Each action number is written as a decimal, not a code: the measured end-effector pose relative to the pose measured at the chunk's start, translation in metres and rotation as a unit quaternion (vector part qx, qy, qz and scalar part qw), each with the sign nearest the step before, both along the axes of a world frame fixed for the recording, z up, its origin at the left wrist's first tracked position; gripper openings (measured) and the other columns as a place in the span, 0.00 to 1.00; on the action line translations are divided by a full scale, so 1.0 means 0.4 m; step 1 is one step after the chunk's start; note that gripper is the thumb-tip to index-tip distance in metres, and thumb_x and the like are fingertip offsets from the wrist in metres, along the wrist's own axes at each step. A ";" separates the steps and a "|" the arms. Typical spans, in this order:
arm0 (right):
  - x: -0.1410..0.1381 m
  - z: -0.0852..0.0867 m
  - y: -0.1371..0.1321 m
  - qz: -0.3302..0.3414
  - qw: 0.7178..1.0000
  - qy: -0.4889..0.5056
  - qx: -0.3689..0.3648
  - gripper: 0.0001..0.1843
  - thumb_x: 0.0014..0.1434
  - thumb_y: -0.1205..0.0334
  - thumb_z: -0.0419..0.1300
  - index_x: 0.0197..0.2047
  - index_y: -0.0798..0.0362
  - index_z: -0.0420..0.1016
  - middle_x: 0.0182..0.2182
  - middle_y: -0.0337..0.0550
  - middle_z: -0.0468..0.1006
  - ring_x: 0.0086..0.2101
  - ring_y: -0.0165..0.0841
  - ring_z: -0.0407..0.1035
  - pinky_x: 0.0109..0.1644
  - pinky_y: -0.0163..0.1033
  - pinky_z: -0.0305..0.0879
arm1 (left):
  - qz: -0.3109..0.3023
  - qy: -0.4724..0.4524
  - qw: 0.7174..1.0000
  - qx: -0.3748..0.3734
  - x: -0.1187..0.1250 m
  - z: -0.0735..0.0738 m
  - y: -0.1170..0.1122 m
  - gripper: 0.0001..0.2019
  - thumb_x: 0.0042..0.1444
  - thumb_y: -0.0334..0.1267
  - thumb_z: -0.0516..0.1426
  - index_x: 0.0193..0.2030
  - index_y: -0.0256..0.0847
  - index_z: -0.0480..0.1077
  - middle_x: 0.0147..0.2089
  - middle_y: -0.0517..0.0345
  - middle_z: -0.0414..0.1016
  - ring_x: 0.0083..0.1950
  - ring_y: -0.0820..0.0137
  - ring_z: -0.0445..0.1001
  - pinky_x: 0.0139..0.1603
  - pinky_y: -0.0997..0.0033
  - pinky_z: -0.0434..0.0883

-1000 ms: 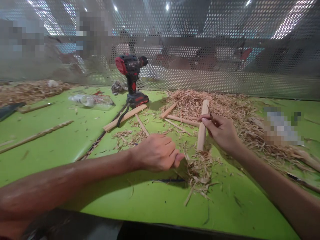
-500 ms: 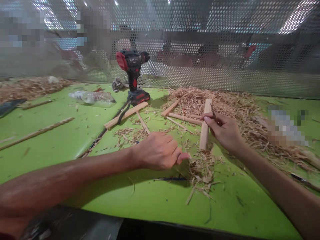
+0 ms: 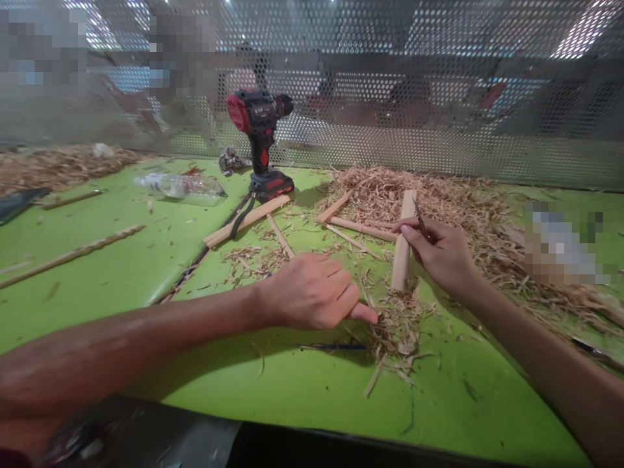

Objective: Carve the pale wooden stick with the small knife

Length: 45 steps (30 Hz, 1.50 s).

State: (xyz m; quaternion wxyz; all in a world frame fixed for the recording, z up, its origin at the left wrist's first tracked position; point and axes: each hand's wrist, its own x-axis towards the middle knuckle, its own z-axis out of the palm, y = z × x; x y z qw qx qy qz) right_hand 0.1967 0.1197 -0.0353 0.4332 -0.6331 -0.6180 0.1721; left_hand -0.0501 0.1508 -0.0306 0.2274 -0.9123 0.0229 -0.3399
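My left hand (image 3: 316, 292) is palm down over the green table, its fingers curled under and one finger stretched to the edge of a small heap of wood shavings (image 3: 402, 325). Whatever lies inside its curl is hidden. A flat pale wooden strip (image 3: 402, 260) stands beyond that heap, its near end at the shavings. My right hand (image 3: 441, 253) pinches this strip from the right with thumb and fingertips. A thin dark pointed tool (image 3: 420, 218) pokes up from between the same hand's fingers. Below my left hand lies a thin dark blue stick (image 3: 336, 347).
A red and black cordless drill (image 3: 260, 143) stands at the back, near a wooden slat (image 3: 246, 222). Further left are a clear plastic bottle (image 3: 180, 188) and a long twisted stick (image 3: 73, 255). More shavings (image 3: 468, 208) spread before the perforated metal screen (image 3: 390, 136).
The outstretched finger of my left hand has shifted slightly right, into the edge of the shavings. My right hand keeps its hold on the strip, nearly unmoved.
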 end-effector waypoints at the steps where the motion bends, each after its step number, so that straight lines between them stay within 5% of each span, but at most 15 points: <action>1: 0.000 0.000 0.000 0.000 1.000 -0.001 -0.001 0.15 0.63 0.50 0.58 0.41 0.50 0.80 0.15 0.35 0.59 0.18 0.29 0.53 0.21 0.38 0.47 | 0.000 0.001 1.000 0.000 0.000 0.001 0.000 0.23 0.66 0.48 0.54 0.21 0.41 0.57 0.18 0.66 0.58 0.20 0.75 0.58 0.21 0.71 0.47; 5: -0.001 -0.002 0.001 -0.004 1.000 0.000 -0.001 0.15 0.63 0.50 0.58 0.40 0.50 0.80 0.16 0.34 0.59 0.18 0.29 0.52 0.22 0.38 0.47 | -0.001 0.012 1.000 -0.025 0.002 0.003 -0.003 0.24 0.67 0.47 0.53 0.21 0.40 0.59 0.17 0.65 0.59 0.20 0.75 0.57 0.21 0.71 0.46; 13: -0.007 0.000 -0.002 0.000 1.000 -0.001 -0.009 0.13 0.63 0.50 0.58 0.37 0.50 0.78 0.17 0.35 0.60 0.20 0.30 0.52 0.24 0.39 0.44 | -0.033 0.085 0.970 -0.227 0.006 -0.014 0.000 0.27 0.72 0.42 0.45 0.19 0.38 0.62 0.16 0.66 0.61 0.16 0.78 0.54 0.20 0.74 0.51; 45: -0.001 -0.012 0.003 -0.033 0.999 -0.011 0.033 0.13 0.61 0.52 0.60 0.34 0.50 0.80 0.17 0.36 0.62 0.19 0.29 0.54 0.23 0.37 0.48 | 0.029 0.186 0.969 -0.160 0.010 -0.033 -0.006 0.27 0.68 0.37 0.44 0.16 0.40 0.63 0.15 0.60 0.65 0.14 0.74 0.55 0.16 0.70 0.51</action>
